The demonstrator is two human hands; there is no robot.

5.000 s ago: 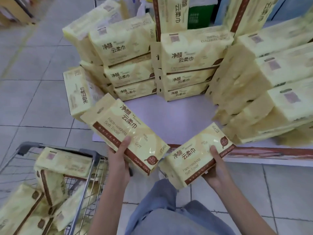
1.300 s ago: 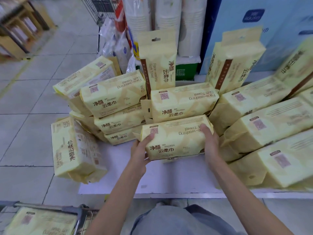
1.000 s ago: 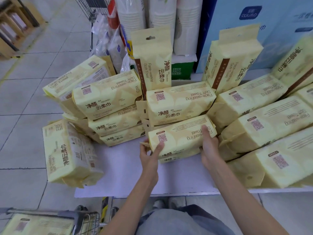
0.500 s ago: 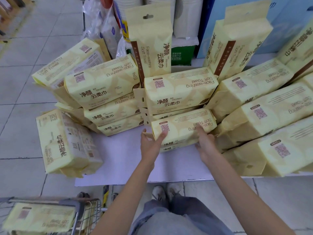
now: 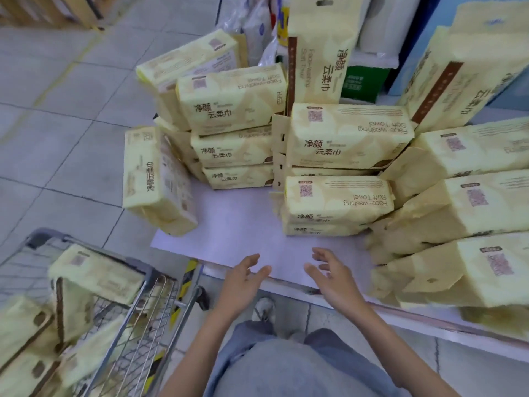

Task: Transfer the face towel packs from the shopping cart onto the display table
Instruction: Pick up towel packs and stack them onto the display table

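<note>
Several face towel packs (image 5: 94, 275) lie in shopping cart (image 5: 148, 305); more are stacked on surface (image 5: 237, 233). Empty, loosely spread: left hand (image 5: 240, 282), right hand (image 5: 333, 277). Packs probably light, soft, slick-wrapped; grip both short ends.

One left hand (image 5: 243, 279), one right hand (image 5: 335, 277), one cart (image 5: 143, 333), one table (image 5: 243, 224), roughly twenty packs (image 5: 337, 199).
</note>
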